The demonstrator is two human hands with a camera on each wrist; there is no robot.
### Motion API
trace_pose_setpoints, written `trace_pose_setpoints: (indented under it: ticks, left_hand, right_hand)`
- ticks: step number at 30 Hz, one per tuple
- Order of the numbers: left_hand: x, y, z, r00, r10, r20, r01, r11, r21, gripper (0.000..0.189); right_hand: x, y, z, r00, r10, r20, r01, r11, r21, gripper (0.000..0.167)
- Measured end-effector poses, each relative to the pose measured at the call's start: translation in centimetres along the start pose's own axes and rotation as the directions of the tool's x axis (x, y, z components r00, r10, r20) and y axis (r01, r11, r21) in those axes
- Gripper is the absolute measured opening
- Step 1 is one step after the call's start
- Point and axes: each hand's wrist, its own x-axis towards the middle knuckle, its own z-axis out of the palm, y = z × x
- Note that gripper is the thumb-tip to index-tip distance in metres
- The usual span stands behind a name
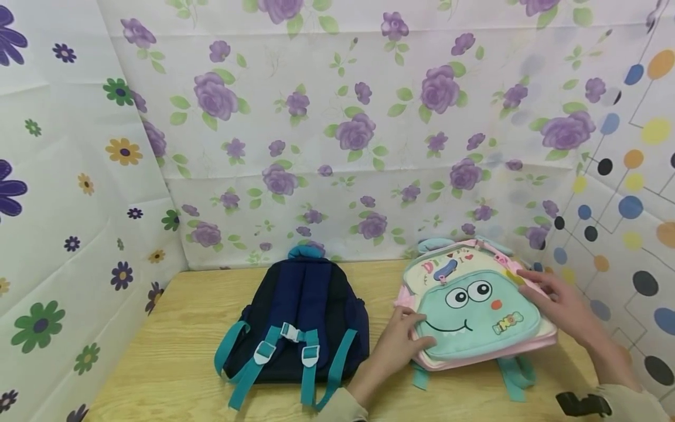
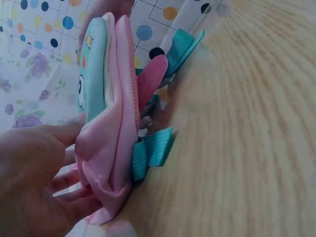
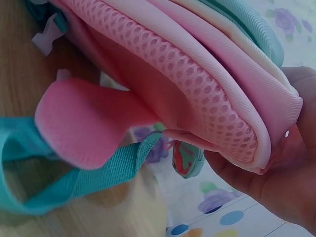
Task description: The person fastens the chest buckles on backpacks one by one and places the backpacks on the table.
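A child's backpack point(image 1: 464, 346) in pink and mint green, with a cartoon face on its front pocket, is at the table's right side in the head view. My left hand point(image 1: 392, 343) grips its left side, thumb on the front and fingers against the pink side panel point(image 2: 106, 143). On the opposite side, my right hand point(image 1: 561, 305) holds the upper right edge. The right wrist view shows the pink mesh back edge point(image 3: 197, 84), a pink shoulder strap point(image 3: 84, 123) and teal webbing point(image 3: 108, 173) hanging loose.
A dark navy backpack point(image 1: 303, 293) with teal straps lies back side up on the wooden table point(image 1: 195, 328), left of the pink one. Flowered cloth point(image 1: 327, 117) hangs behind, with patterned cloth walls on the left and right point(image 1: 627, 234).
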Motion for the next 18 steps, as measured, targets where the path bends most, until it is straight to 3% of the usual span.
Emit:
trace_pose_setpoints:
  ticks: [10, 18]
  left_hand:
    - [0.3, 0.2, 1.6, 1.000, 0.010, -0.017, -0.011, 0.997, -0.076, 0.055]
    - [0.3, 0.1, 2.5, 0.998, 0.008, -0.056, -0.014, 0.992, -0.124, 0.053]
  right_hand:
    - [-0.6, -1.3, -2.1, 0.995, 0.097, 0.040, -0.097, 0.995, 0.005, 0.058]
    - [-0.4, -3.0, -2.6, 1.000, -0.025, -0.010, 0.025, 1.000, -0.016, 0.053]
